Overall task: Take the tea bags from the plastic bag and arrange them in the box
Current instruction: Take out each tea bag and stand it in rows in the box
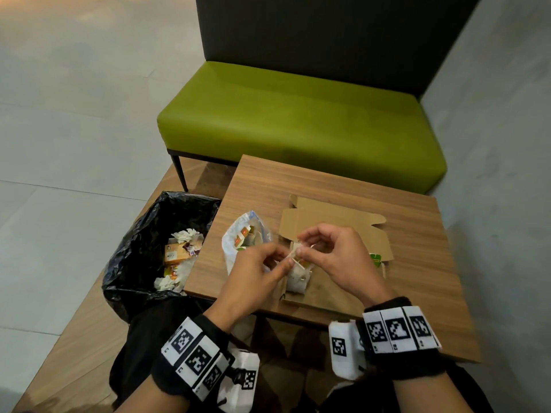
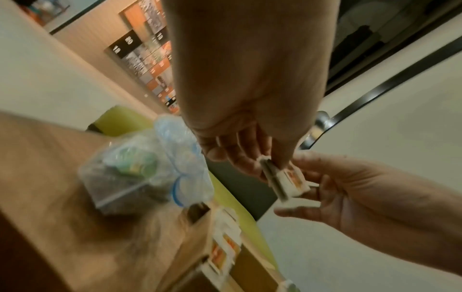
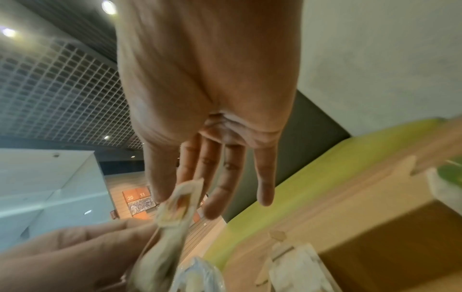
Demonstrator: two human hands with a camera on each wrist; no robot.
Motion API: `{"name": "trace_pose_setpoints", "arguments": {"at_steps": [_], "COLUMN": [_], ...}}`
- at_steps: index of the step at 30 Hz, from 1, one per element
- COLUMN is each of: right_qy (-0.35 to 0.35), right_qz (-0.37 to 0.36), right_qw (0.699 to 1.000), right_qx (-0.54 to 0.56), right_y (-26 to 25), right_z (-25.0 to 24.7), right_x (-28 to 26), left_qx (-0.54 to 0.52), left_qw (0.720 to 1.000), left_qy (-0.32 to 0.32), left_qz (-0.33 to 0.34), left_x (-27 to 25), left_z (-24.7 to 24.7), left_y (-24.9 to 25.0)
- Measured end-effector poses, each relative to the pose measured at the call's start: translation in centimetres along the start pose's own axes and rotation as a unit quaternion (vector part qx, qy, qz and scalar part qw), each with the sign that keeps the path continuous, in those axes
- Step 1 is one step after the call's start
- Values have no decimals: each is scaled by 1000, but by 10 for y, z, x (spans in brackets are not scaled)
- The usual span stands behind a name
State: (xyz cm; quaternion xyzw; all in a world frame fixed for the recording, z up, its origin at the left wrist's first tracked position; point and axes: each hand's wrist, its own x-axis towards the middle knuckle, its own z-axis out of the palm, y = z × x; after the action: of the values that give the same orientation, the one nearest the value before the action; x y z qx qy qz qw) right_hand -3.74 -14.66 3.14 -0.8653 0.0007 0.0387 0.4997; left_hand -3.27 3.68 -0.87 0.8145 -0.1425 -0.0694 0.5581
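Both hands meet just above the open brown cardboard box [image 1: 334,234] on the wooden tabletop [image 1: 417,234]. The left hand [image 1: 253,281] pinches a small cluster of white paper tea bags with orange tags [image 1: 298,257] between thumb and fingertips, and the right hand [image 1: 337,257] pinches the same cluster from the other side, its outer fingers spread loose. The step in hand looks like sorting or squaring up a few bags lifted out, before setting them down. More tea bags lie in a row along the box's left side [image 1: 298,278], and the crumpled clear plastic bag [image 1: 247,236], just left of the box, has others inside.

The next move probably calls for lowering the cluster into the box beside the row, edges aligned, without snagging strings or tags.

How many bags the fingers hold cannot be told; both wrist views are blurred there. The hands hide much of the box's interior. A green item [image 1: 376,259] at the box's right edge is too covered to identify. A black-lined waste bin [image 1: 143,248] stands left of the tabletop.
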Motion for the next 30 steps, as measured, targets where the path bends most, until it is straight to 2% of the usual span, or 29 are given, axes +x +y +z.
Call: {"name": "trace_pose_setpoints", "arguments": {"at_steps": [3, 5, 7, 12, 16, 20, 25, 30], "right_qy": [37, 40, 49, 74, 12, -24, 31, 36], "right_qz": [29, 35, 35, 71, 131, 148, 185, 224], "right_qw": [998, 996, 995, 995, 990, 982, 967, 953], "right_qx": [50, 70, 74, -10, -48, -113, -174, -200], "right_y": [16, 23, 28, 55, 71, 79, 83, 87], "right_z": [5, 9, 12, 5, 9, 29, 45, 45], "right_x": [-6, -10, -14, -18, -19, -15, -11, -13], "left_qx": [-112, -158, -161, 1, 59, 142, 208, 220], "left_qw": [990, 982, 980, 993, 994, 986, 974, 972], "left_qy": [59, 61, 52, 49, 15, -29, -41, -48], "left_qz": [-58, -88, -102, -104, -87, -80, -73, -65], "left_x": [-3, -5, -7, -13, -19, -24, -28, -29], "left_z": [11, 17, 22, 22, 27, 35, 41, 42], "left_y": [0, 1, 0, -8, -14, -21, -27, -29]}}
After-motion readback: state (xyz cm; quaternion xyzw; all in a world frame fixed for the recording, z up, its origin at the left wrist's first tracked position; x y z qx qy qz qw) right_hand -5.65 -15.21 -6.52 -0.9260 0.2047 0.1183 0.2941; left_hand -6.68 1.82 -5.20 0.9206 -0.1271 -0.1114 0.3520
